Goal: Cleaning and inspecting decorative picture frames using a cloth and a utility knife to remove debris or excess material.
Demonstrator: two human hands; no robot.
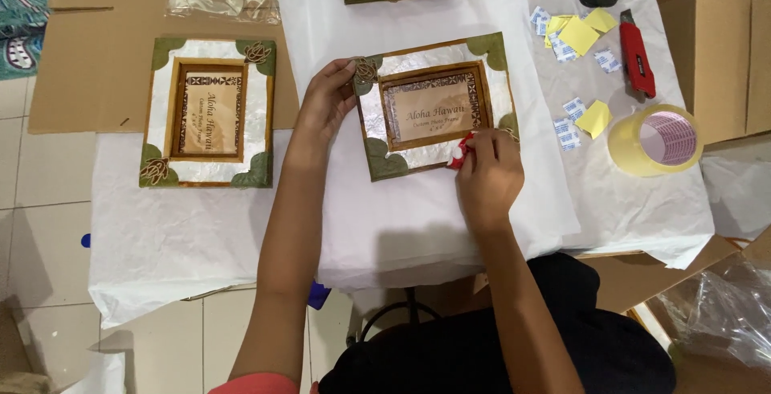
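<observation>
The pearly photo frame [434, 105], with green corners and a carved turtle, lies tilted; the left hand [328, 98] grips its left edge, the right hand [488, 171] pinches a red cloth [460, 153].

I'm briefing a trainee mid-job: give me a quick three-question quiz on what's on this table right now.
1. True or false: the left hand grips the top-left corner of the middle picture frame.
2. What does the right hand press on that frame's lower edge? A) a small red and white thing B) a brush C) scissors
3. Which red tool lies above the tape roll?

Key: 1 true. 2 A, the small red and white thing. 3 the utility knife.
</observation>
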